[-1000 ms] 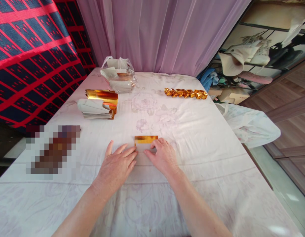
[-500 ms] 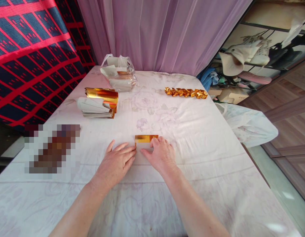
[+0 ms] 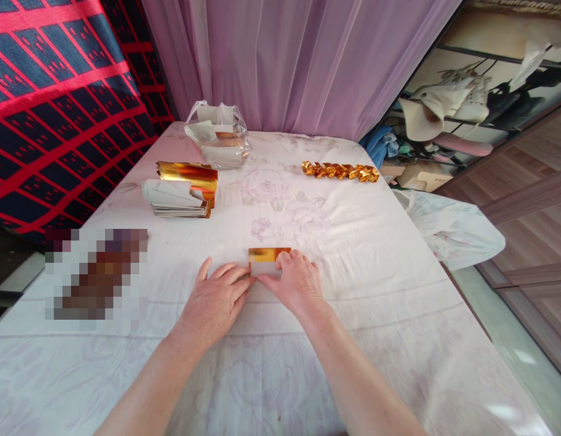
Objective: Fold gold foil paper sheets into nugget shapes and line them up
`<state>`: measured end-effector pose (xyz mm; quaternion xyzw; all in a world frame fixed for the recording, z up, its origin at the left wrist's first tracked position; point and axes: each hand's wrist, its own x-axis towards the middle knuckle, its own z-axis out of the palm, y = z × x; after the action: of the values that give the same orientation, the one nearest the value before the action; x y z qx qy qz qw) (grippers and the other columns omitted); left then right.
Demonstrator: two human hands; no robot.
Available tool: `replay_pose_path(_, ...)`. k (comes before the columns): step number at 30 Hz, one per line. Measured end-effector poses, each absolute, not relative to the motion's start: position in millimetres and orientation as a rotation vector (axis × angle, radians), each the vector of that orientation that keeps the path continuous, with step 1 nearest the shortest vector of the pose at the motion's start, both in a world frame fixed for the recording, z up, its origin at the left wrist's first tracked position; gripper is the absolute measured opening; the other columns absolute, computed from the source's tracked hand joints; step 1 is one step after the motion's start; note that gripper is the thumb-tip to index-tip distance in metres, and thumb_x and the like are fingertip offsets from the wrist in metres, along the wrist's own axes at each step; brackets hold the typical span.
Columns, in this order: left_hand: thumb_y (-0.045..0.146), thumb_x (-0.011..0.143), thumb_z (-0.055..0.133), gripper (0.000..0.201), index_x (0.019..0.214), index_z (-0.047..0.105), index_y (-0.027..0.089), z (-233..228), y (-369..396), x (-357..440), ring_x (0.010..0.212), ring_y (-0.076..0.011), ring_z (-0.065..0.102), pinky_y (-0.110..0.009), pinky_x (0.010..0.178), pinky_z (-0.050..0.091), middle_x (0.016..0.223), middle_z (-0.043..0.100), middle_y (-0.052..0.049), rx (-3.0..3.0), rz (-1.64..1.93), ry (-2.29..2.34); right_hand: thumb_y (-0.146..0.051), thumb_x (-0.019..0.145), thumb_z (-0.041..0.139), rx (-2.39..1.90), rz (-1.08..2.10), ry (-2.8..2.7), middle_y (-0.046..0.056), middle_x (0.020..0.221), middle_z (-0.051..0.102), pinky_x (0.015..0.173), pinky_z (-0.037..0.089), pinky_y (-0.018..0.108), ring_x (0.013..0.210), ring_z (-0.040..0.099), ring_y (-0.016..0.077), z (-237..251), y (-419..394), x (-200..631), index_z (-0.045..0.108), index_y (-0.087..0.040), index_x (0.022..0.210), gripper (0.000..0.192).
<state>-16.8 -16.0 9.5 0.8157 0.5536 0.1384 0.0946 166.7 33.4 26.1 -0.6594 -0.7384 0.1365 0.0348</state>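
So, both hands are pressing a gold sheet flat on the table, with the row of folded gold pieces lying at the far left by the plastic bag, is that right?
Not quite. The row of folded gold pieces lies at the far right, well apart from the plastic bag, as the head view shows. The rest holds: the left hand and right hand press the gold sheet on the table.

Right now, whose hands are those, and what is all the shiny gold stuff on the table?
The camera sits on a person's head and looks down, so you see that person's own two arms. The left hand and right hand press flat on a small gold and white paper lying on the white tablecloth; neither lifts it. Farther back on the left is a stack of gold and white sheets, and behind it a clear plastic bag with more paper. On the right lies a row of folded gold pieces. A purple curtain hangs behind.
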Motion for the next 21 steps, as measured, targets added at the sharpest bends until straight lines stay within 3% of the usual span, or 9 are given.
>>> replay_pose_path(6, 0.026, 0.095, 0.05, 0.028, 0.113, 0.07, 0.033, 9.6, -16.5, -16.7, 0.119, -0.0242, 0.058, -0.059, 0.117, 0.011, 0.124, 0.07, 0.001, 2.44, 0.406, 1.647, -0.037, 0.081, 0.073, -1.939, 0.624, -2.248, 0.004, 0.101, 0.064, 0.08, 0.038, 0.034, 0.095, 0.061, 0.0222, 23.4, 39.1, 181.6, 0.064, -0.022, 0.088, 0.019)
replay_pose_path(14, 0.027, 0.096, 0.047, 0.03, 0.114, 0.07, 0.035, 6.9, -15.0, -21.3, 0.121, -0.0252, 0.058, -0.061, 0.117, 0.009, 0.125, 0.07, 0.004, 2.406, 0.378, 1.638, -0.014, 0.077, 0.07, -1.752, 0.83, -2.199, 0.001, 0.093, 0.064, 0.071, 0.041, 0.027, 0.076, 0.059, 0.0126, 18.3, 47.0, 198.2, 0.064, -0.02, 0.079, 0.009)
replay_pose_path(17, 0.028, 0.096, 0.045, 0.032, 0.117, 0.069, 0.034, 5.5, -14.1, -24.8, 0.124, -0.0261, 0.057, -0.062, 0.116, 0.011, 0.125, 0.069, 0.003, 2.377, 0.373, 1.619, -0.004, 0.074, 0.064, -1.66, 0.903, -2.162, 0.001, 0.092, 0.064, 0.069, 0.044, 0.025, 0.072, 0.058, 0.0106, 14.4, 49.1, 206.7, 0.065, -0.02, 0.083, 0.019)
replay_pose_path(21, 0.033, 0.096, 0.045, 0.03, 0.112, 0.07, 0.033, 3.9, -11.1, -29.1, 0.123, -0.026, 0.059, -0.061, 0.114, 0.018, 0.12, 0.072, 0.001, 2.321, 0.43, 1.595, -0.002, 0.072, 0.058, -1.508, 0.957, -2.106, -0.001, 0.09, 0.063, 0.071, 0.048, 0.025, 0.07, 0.058, 0.0098, 7.3, 51.0, 217.3, 0.064, -0.023, 0.111, 0.044)
